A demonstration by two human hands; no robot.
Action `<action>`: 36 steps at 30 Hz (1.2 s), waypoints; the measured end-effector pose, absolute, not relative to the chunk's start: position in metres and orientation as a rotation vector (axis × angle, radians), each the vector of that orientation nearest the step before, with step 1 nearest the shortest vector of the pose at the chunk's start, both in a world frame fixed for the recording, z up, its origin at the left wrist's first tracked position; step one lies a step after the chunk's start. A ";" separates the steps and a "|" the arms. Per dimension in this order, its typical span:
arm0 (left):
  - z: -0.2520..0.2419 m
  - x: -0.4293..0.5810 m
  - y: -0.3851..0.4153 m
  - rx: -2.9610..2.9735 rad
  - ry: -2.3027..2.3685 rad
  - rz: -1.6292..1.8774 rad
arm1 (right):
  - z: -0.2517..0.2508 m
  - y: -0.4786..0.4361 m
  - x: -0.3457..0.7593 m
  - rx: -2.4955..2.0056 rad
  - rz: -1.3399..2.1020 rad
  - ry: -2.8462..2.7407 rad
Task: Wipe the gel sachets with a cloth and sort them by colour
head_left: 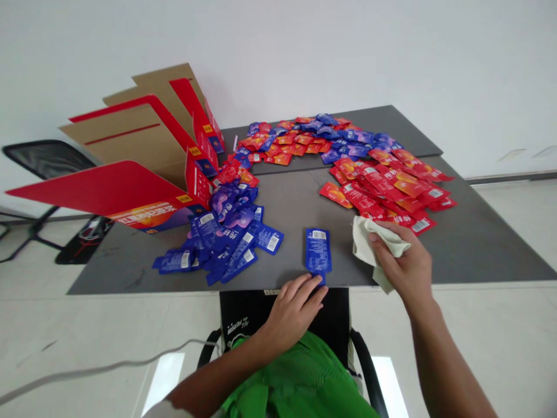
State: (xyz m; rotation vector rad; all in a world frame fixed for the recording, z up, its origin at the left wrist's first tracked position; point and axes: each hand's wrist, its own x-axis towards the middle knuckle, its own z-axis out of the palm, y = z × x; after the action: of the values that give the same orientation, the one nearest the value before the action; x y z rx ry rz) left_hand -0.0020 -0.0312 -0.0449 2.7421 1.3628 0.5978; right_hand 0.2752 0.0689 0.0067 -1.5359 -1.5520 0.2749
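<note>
A single blue sachet with a white barcode lies flat near the table's front edge. The fingertips of my left hand rest on its narrow near end, the fingers stretched out and lying flat. My right hand is closed around a folded pale cloth, held over the table to the right of the sachet. To the left spreads a loose heap of blue sachets. Beyond the cloth is a pile of red sachets.
Open red cardboard boxes stand on the left of the grey table. Mixed red and blue sachets form an arc along the back. A black chair is at the far left, and a cable crosses the floor.
</note>
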 end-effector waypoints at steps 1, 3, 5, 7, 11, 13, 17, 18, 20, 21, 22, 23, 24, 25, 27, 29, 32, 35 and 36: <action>-0.048 -0.004 -0.032 2.746 1.356 0.587 | 0.013 0.070 0.268 -1.443 0.255 -1.658; -0.051 -0.007 -0.033 2.748 1.337 0.568 | 0.020 0.071 0.252 -1.210 0.278 -1.943; -0.054 -0.008 -0.034 2.752 1.318 0.550 | 0.021 0.072 0.236 -0.990 0.371 -2.258; -0.055 -0.007 -0.034 2.750 1.323 0.533 | 0.016 0.076 0.223 -0.868 0.450 -2.494; -0.055 -0.001 -0.032 2.712 1.375 0.488 | 0.004 0.101 0.211 -0.861 0.402 -2.621; -0.054 0.002 -0.030 2.695 1.390 0.494 | 0.002 0.123 0.209 -0.882 0.350 -2.626; -0.054 0.008 -0.028 2.710 1.458 0.530 | 0.008 0.172 0.205 -0.973 0.228 -2.627; -0.055 0.009 -0.028 2.725 1.484 0.535 | 0.011 0.181 0.205 -0.996 0.189 -2.617; -0.058 0.011 -0.029 2.763 1.533 0.556 | 0.019 0.188 0.207 -1.017 0.116 -2.544; -0.059 0.012 -0.030 2.779 1.555 0.573 | 0.023 0.186 0.209 -1.009 0.093 -2.491; -0.061 0.013 -0.031 2.790 1.573 0.596 | 0.026 0.179 0.212 -0.988 0.083 -2.441; -0.062 0.013 -0.031 2.796 1.588 0.613 | 0.029 0.169 0.214 -0.957 0.088 -2.410; -0.063 0.013 -0.032 2.798 1.597 0.622 | 0.031 0.156 0.217 -0.913 0.107 -2.407; -0.064 0.014 -0.032 2.797 1.602 0.623 | 0.030 0.142 0.218 -0.861 0.136 -2.440; -0.065 0.014 -0.032 2.787 1.600 0.630 | 0.025 0.116 0.221 -0.742 0.201 -2.564; -0.064 0.014 -0.032 2.765 1.582 0.648 | 0.016 0.100 0.221 -0.672 0.261 -2.647; -0.063 0.013 -0.031 2.728 1.548 0.690 | 0.001 0.109 0.218 -0.714 0.293 -2.640; -0.061 0.014 -0.031 2.700 1.547 0.722 | -0.006 0.150 0.212 -0.817 0.249 -2.617; -0.061 0.014 -0.030 2.693 1.551 0.732 | -0.005 0.166 0.210 -0.852 0.231 -2.617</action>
State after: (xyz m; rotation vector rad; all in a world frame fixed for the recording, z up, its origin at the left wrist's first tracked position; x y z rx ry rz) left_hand 0.0137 -0.0302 -0.0607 2.6926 1.5506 0.7324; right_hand 0.2104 0.1659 -0.0052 -0.8518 -2.6167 0.2308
